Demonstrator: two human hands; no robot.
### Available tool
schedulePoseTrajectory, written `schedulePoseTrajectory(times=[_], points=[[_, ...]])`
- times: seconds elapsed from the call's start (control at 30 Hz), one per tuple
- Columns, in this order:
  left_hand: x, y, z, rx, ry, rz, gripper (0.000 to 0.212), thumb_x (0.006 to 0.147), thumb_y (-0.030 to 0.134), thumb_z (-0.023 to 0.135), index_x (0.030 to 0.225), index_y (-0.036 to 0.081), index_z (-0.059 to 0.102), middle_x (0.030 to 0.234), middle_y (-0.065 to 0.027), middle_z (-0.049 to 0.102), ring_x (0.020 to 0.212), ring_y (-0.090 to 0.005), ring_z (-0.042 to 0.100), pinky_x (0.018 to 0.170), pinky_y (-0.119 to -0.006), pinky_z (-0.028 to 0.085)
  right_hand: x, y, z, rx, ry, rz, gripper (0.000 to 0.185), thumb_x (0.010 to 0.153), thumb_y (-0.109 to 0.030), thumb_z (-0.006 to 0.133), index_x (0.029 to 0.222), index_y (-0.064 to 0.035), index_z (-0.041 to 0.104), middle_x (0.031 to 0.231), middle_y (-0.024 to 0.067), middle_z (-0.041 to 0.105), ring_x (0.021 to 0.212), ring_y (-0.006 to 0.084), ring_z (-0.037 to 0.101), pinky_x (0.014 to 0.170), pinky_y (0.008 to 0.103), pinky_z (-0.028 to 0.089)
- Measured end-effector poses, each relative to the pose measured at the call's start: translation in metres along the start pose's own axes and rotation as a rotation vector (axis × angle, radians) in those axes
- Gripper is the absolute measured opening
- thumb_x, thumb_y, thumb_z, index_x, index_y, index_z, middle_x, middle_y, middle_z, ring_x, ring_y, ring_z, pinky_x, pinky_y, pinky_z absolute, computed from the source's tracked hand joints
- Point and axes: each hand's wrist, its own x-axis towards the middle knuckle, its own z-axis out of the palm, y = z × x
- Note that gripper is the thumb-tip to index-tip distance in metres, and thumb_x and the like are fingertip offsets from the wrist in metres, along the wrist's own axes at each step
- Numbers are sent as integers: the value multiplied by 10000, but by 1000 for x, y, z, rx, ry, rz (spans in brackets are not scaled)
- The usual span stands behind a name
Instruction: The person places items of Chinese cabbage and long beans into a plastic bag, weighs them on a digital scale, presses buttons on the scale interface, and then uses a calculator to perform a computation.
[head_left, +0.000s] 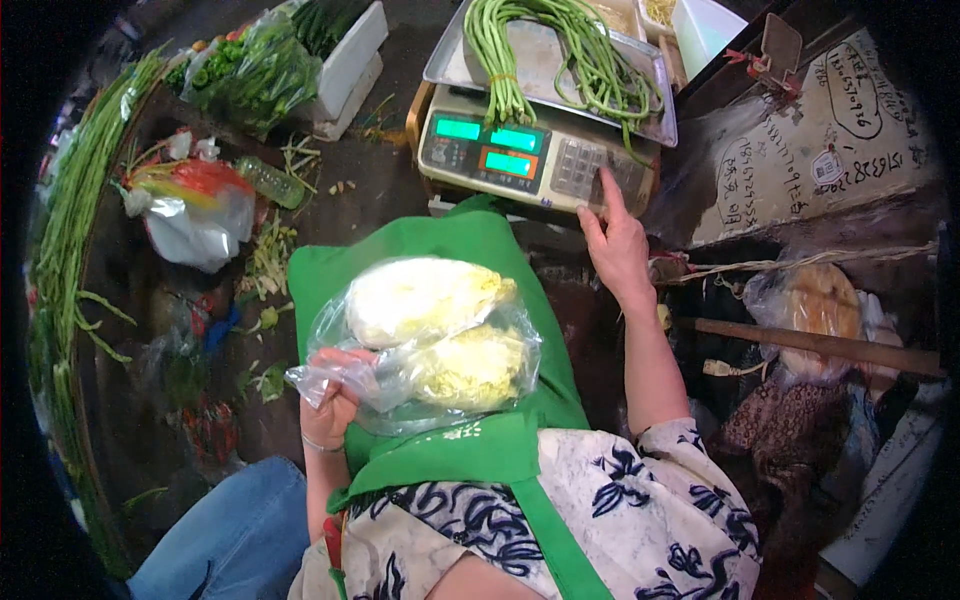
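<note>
My left hand (335, 390) grips the gathered neck of a clear plastic bag (390, 375). Inside the bag, over my green apron (480, 236), lie two pale napa cabbages (424, 300). My right hand (619, 244) is at the digital scale (484, 196), its index finger extended onto the keypad (581, 169) and its thumb apart; it holds nothing. Whether the finger presses a key cannot be told. Long green beans (499, 67), banded together near one end, lie on the scale's metal tray (457, 64). The scale's displays are lit green.
More long beans (90, 187) run along the left edge. Bagged green peppers (247, 82) lie by a white foam box (356, 56) at upper left. Below are tied plastic bags (199, 217) and a plastic bottle (270, 181). A wooden pole (810, 345) and a board with handwriting (795, 157) are at right.
</note>
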Motion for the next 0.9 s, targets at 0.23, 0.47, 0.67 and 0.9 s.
schedulePoseTrajectory(times=[0.23, 0.47, 0.67, 0.9], points=[[-2, -2, -2, -30, -1, 2, 279, 915, 222, 626, 1065, -5, 566, 1143, -228, 605, 1058, -283, 588, 946, -388, 459, -10, -9, 5, 25, -72, 12, 636, 913, -293, 587, 1470, -132, 323, 725, 189, 629, 684, 384, 617, 637, 470, 467], [0, -1, -2, -30, -26, 15, 287, 913, 219, 624, 1072, -12, 560, 1152, -237, 596, 1032, -279, 596, 920, -372, 478, -8, -10, 19, -209, -85, -23, 609, 923, -303, 575, 1458, -128, 341, 687, 191, 630, 642, 391, 617, 601, 466, 481], [-2, -3, -5, -2, -11, 31, 281, 913, 209, 620, 1077, -12, 563, 1159, -241, 590, 1027, -283, 596, 925, -378, 475, -21, -16, 17, -185, -19, -75, 576, 910, -276, 603, 1443, -201, 399, 697, 173, 624, 666, 364, 611, 617, 447, 471], [0, -1, -3, -29, -25, 5, 250, 915, 189, 610, 1080, 3, 581, 1160, -243, 587, 1070, -292, 569, 957, -380, 445, -15, -1, 17, 1, 50, -93, 513, 920, -296, 585, 1400, -167, 458, 742, 204, 638, 696, 386, 624, 640, 461, 477]])
